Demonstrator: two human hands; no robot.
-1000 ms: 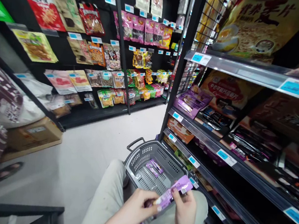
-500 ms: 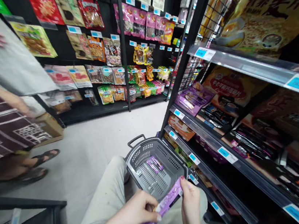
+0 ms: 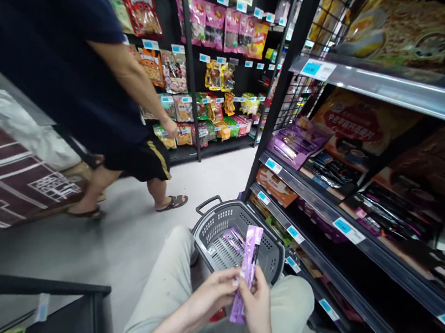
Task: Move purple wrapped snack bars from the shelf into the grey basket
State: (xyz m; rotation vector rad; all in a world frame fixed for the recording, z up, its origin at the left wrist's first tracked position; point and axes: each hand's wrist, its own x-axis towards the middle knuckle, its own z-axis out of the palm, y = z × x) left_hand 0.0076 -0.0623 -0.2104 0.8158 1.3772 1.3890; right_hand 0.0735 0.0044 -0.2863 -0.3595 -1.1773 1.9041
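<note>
Both my hands grip one long, narrow purple stick packet (image 3: 252, 247), held nearly upright between my knees. My left hand (image 3: 214, 294) pinches its left edge around the middle. My right hand (image 3: 257, 302) wraps its right side, thumb across the front. Just beyond stands a grey shopping basket (image 3: 208, 230) with slotted sides and a raised handle. Inside it lie purple packets (image 3: 233, 239) like the one I hold, partly hidden behind it.
On my right are shelves (image 3: 363, 250) with price tags and stick packets, including an open purple box (image 3: 299, 141). A person in dark clothes (image 3: 132, 105) walks on the left, near hanging snack bags (image 3: 214, 26). A dark metal frame (image 3: 26, 288) stands at lower left.
The purple packet has swung from slanted to nearly upright, and my right hand has come down beside my left. A person in dark clothes has entered on the left.
</note>
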